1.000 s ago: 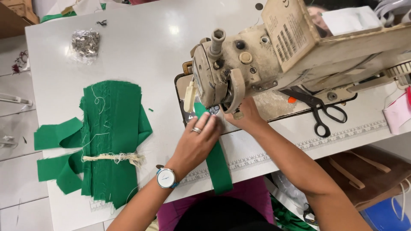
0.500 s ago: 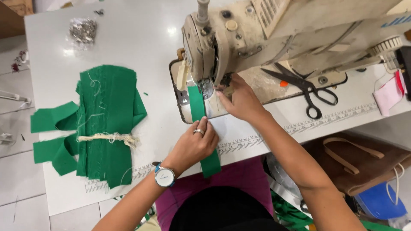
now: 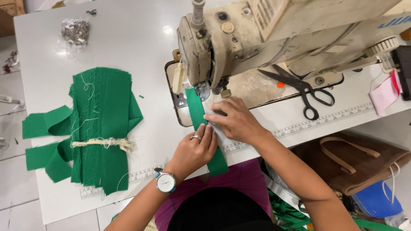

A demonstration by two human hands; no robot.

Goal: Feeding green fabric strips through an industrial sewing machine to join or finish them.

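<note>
So the green fabric strip [image 3: 204,128] is long, narrow and flat, running from under the sewing machine [image 3: 274,38] needle off the table [image 3: 107,42] edge. One strip, one pair of scissors [image 3: 299,87], one tied green fabric bundle [image 3: 100,128]. Left hand [image 3: 195,149] and right hand [image 3: 235,119] both press flat on it, fingers together, not pinching.
</note>
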